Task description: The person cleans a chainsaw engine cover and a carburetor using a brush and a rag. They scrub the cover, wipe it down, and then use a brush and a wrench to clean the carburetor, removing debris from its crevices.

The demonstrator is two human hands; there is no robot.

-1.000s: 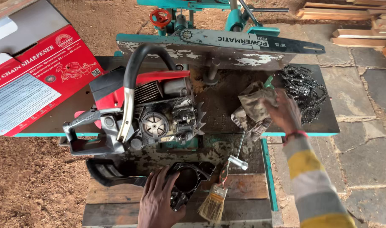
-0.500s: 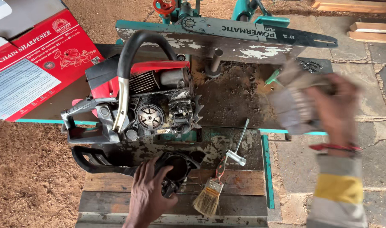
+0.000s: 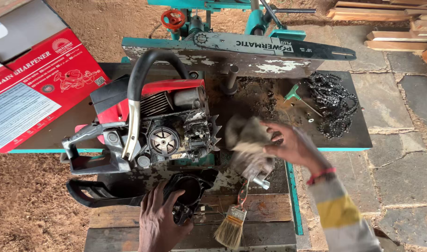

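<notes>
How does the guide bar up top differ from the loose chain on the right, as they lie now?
The guide bar is one long, flat, rigid blade lying straight across the back of the bench; the loose chain is a tangled heap of small links. The guide bar is grey with a sprocket drawing at one end; the loose chain is dark all over. Both lie detached from the saw body, and no hand touches either.

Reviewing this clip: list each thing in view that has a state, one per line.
chainsaw body: side cover off, sprocket exposed
black side cover: detached, under left hand
rag: gripped in right hand, blurred
guide bar: removed, lying flat
saw chain: off, heaped
brush: lying unused
</notes>
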